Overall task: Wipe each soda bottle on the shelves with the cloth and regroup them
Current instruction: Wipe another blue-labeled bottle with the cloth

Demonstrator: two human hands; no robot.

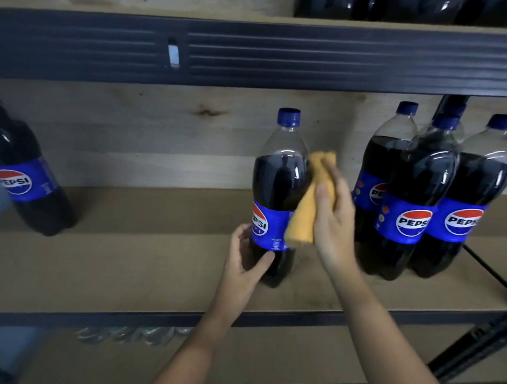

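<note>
A Pepsi bottle (277, 190) with a blue cap stands upright in the middle of the wooden shelf (127, 261). My left hand (245, 259) grips its lower part, thumb across the front below the label. My right hand (334, 215) holds a folded orange cloth (310, 203) against the bottle's right side. A group of several Pepsi bottles (414, 204) stands close together at the right. One more Pepsi bottle (23, 179) stands alone at the far left.
A dark metal shelf beam (252, 52) runs overhead, with more dark bottles (399, 8) on the shelf above it. A black upright post (478, 344) stands at the lower right. Green bottle tops (130, 333) show on the shelf below.
</note>
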